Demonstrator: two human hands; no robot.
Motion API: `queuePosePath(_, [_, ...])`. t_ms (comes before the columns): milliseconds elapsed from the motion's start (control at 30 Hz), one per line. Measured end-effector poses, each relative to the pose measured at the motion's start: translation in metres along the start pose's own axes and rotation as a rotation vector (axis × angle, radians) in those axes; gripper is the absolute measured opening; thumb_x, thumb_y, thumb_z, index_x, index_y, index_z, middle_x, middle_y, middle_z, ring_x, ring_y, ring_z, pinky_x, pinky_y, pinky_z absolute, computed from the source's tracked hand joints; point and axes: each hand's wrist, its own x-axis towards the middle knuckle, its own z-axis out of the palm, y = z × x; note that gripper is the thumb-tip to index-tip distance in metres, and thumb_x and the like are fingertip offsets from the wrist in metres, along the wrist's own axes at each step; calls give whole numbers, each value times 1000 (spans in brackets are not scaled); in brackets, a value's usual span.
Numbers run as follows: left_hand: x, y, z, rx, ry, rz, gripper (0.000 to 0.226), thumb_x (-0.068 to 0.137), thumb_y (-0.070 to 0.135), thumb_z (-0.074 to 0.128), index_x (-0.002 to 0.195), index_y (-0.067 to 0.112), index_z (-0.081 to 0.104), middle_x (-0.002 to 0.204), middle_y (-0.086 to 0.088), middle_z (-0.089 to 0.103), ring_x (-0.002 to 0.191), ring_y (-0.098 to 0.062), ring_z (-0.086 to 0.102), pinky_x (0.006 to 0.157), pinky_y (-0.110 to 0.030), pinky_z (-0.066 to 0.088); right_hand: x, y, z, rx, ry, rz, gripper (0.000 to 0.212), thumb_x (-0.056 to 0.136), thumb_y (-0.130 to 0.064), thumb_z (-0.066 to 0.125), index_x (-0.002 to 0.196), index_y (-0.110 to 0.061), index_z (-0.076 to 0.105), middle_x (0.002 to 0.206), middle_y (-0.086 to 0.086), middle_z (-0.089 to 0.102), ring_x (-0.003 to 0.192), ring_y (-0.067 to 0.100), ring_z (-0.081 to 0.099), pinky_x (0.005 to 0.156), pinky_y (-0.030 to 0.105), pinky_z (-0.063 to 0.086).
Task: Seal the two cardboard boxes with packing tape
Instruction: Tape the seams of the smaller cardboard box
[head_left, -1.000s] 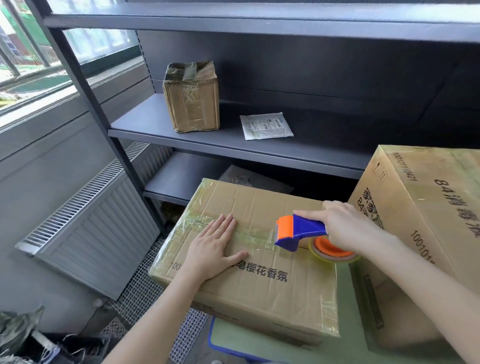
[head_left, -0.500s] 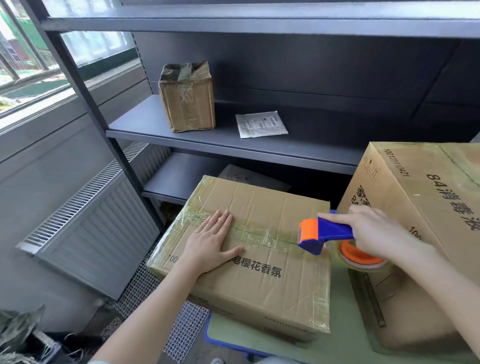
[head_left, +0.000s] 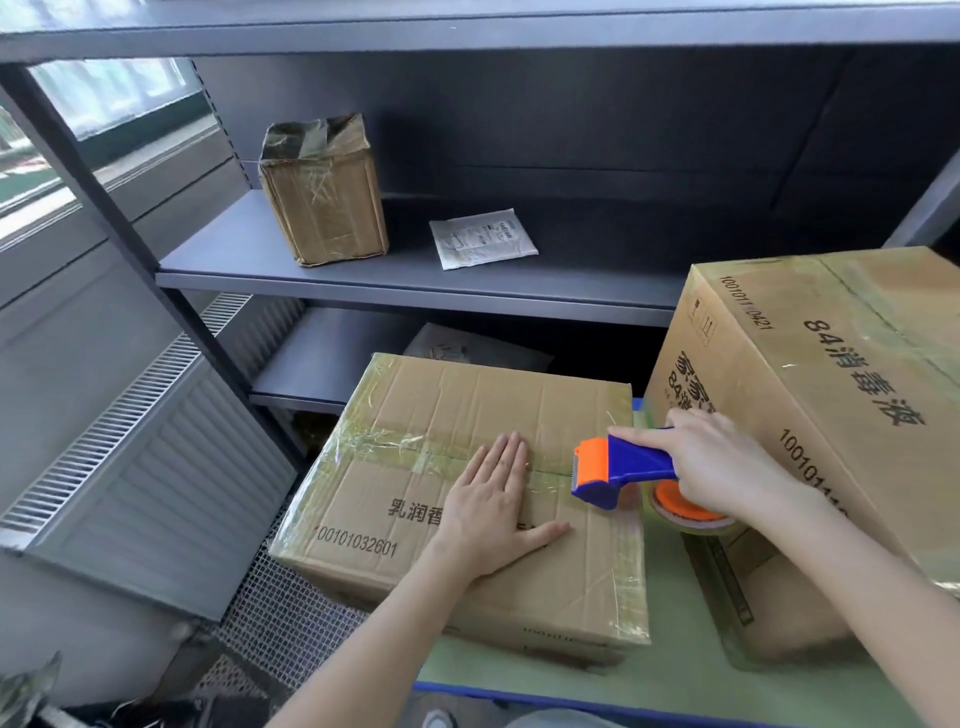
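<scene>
The low box (head_left: 467, 400) lies at the left edge of the table (head_left: 675, 686), with the tall box (head_left: 831, 395) just beside it toward the right edge. The left hand (head_left: 493, 514) lies flat on the low box's top, fingers straight and together, thumb out, over the taped seam. The right hand (head_left: 727, 467) grips the dispenser (head_left: 618, 467) by its handle, its orange end at the seam near the low box's right edge.

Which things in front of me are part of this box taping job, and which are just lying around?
Job in hand: low cardboard box, left hand flat on it; tape dispenser, gripped by right hand; tall cardboard box beside it.
Lying about: small taped box and white packet on the shelf; radiator.
</scene>
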Motion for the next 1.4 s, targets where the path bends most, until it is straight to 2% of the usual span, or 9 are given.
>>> queuePosePath(133, [-1, -3, -1, 1, 3, 15, 99, 81, 79, 17, 149, 12, -9, 157, 2, -12, 142, -10, -17, 115, -27, -15, -1, 0, 5, 8, -7, 4, 69, 91, -28, 47, 141, -53, 7, 90, -6, 27, 86, 10, 23, 69, 25, 22])
queuePosePath(333, [-2, -11, -2, 1, 6, 55, 95, 83, 77, 18, 150, 13, -8, 157, 3, -12, 142, -9, -17, 116, -27, -13, -7, -1, 10, 60, -23, 52, 74, 88, -30, 52, 141, -54, 6, 88, -8, 27, 83, 7, 25, 56, 17, 18])
queuePosePath(533, [1, -23, -3, 2, 13, 100, 91, 84, 75, 18, 150, 17, -7, 157, 6, -9, 142, -5, -16, 115, -24, -14, -11, -4, 18, 150, -5, 90, 77, 88, -18, 50, 141, -54, 7, 87, -9, 29, 86, 9, 30, 59, 19, 23])
queuePosePath(633, [1, -37, -5, 14, -8, 125, 92, 83, 76, 16, 150, 18, -8, 156, 8, -12, 140, -4, -19, 115, -23, -14, -9, -14, 20, 181, 23, 82, 76, 89, -16, 48, 141, -54, 7, 91, -6, 32, 88, 11, 32, 67, 23, 28])
queuePosePath(800, [-3, -66, -13, 9, -11, 157, 91, 82, 76, 17, 149, 19, -8, 155, 10, -12, 136, 0, -25, 109, -16, -21, 5, -36, 11, 205, 107, 36, 74, 89, -10, 42, 140, -54, 12, 84, -6, 35, 85, 14, 37, 67, 25, 26])
queuePosePath(900, [-1, -81, -21, 16, -33, 170, 92, 80, 77, 13, 149, 20, -9, 156, 10, -11, 135, 0, -26, 108, -14, -21, 15, -50, 4, 132, 150, 3, 68, 91, -16, 42, 141, -53, 14, 82, -4, 33, 82, 15, 33, 67, 27, 22])
queuePosePath(1033, [1, -70, -16, 18, -38, 162, 95, 80, 79, 11, 149, 17, -11, 155, 7, -13, 137, -4, -25, 109, -18, -20, 17, -39, 2, 95, 92, -5, 67, 92, -16, 40, 140, -54, 13, 82, -5, 33, 85, 15, 33, 68, 27, 23])
queuePosePath(1167, [4, -61, -9, 13, -15, 109, 105, 73, 85, 9, 149, 15, -11, 152, 7, -18, 141, -7, -20, 115, -24, -13, 13, -29, 3, 182, 55, 10, 74, 90, -14, 45, 140, -55, 9, 81, -9, 32, 83, 12, 38, 57, 21, 25])
queuePosePath(1400, [3, -61, -12, -13, 6, 106, 108, 67, 89, 6, 148, 19, -11, 149, 13, -18, 138, -2, -23, 110, -18, -19, 9, -25, 3, 170, 56, -39, 74, 91, -17, 49, 141, -53, 10, 83, -8, 32, 86, 12, 37, 62, 23, 26])
